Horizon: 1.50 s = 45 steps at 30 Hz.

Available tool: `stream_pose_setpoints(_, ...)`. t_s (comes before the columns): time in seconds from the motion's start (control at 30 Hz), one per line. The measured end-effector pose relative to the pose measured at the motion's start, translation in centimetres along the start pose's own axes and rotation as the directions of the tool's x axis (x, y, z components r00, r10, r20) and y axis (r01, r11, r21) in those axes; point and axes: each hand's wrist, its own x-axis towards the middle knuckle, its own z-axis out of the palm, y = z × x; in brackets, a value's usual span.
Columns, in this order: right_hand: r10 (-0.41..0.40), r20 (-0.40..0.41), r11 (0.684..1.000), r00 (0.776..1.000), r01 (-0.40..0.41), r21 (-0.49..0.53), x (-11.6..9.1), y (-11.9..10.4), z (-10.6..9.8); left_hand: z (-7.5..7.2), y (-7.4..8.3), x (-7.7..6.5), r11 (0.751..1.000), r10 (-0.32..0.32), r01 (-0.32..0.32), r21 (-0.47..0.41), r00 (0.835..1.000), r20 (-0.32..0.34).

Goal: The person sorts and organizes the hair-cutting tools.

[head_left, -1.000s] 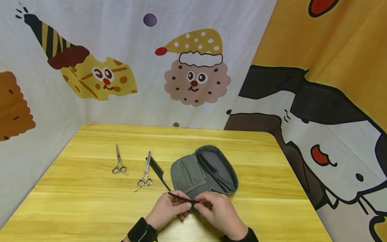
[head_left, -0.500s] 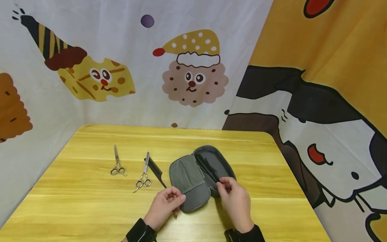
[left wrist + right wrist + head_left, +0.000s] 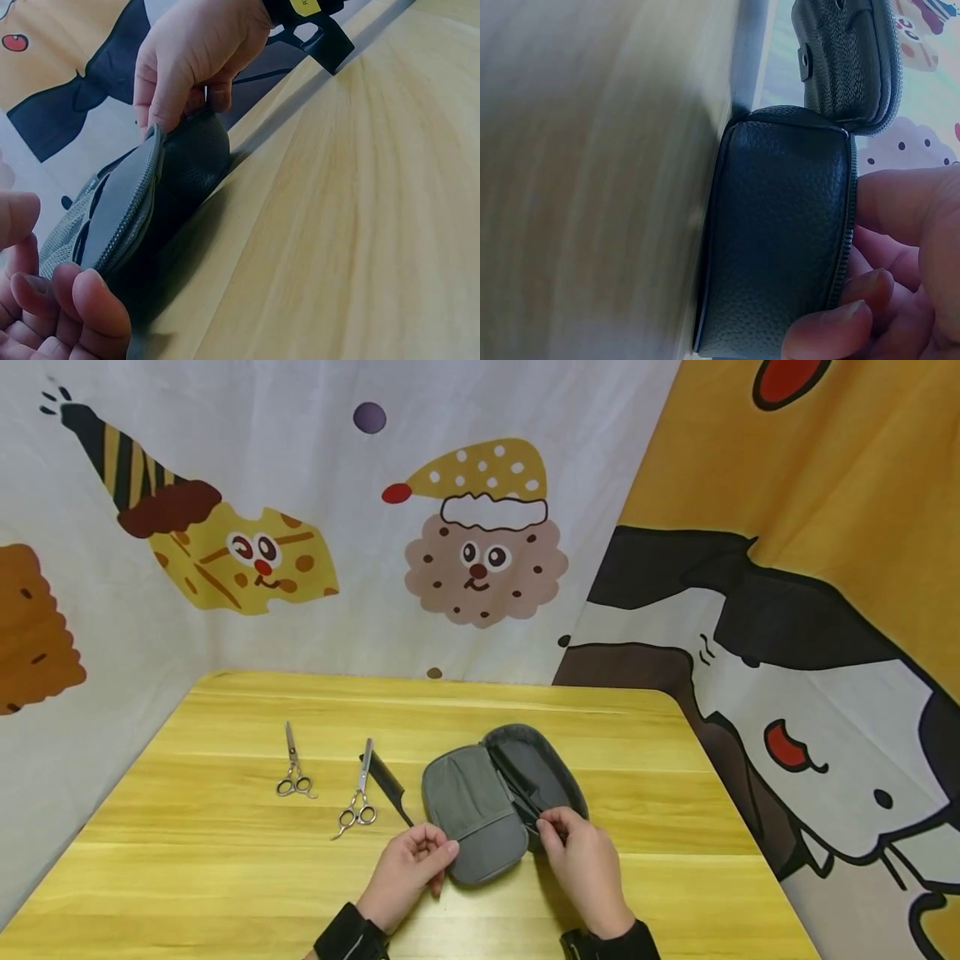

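Observation:
A grey zippered case (image 3: 487, 860) lies unfolded on the table, its pocketed lid toward my left hand and its deeper half toward my right. Long dark pieces (image 3: 517, 773) show inside the deeper half. My left hand (image 3: 401, 868) holds the lid's lower left edge, thumb on the inner side and fingertips beneath. My right hand (image 3: 588, 864) grips the near rim of the deeper half. In the right wrist view its thumb presses the pebbled outer wall of the case (image 3: 780, 232), and its other fingers sit along the zipper.
Left of the case, a black tail comb (image 3: 388, 783) lies close beside silver scissors (image 3: 360, 793), its tail pointing at my left hand. Another pair of scissors (image 3: 292, 764) lies farther left. The wooden table (image 3: 225, 877) ends at a printed cloth backdrop (image 3: 300, 643).
My hands have parted from a dark strip they held together at the lid's near end. The right hand has moved right to the deeper half; the left has moved slightly left.

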Motion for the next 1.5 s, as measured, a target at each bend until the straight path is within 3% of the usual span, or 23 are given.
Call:
stream_pose_setpoints(0.3,0.003,0.024,1.0,1.0,-0.003,0.009,0.1,0.08,-0.04,0.29,-0.08,0.44,0.99,-0.026,0.011,-0.137,0.994,-0.109)
stream_pose_setpoints(0.6,0.011,0.032,1.0,0.999,-0.011,0.004,0.17,0.18,0.0,-0.11,0.09,0.7,0.994,-0.045,0.048,-0.103,0.999,0.031)
stream_pose_setpoints(1.33,0.018,0.046,1.0,0.999,-0.018,0.0,0.15,0.15,0.07,-0.32,-0.13,0.74,0.994,-0.044,0.048,-0.099,0.998,0.043)
stream_pose_setpoints(1.5,0.017,0.057,1.0,0.998,-0.017,-0.006,0.09,0.12,0.13,-0.65,0.16,0.37,0.999,-0.048,0.049,-0.021,0.998,0.047)
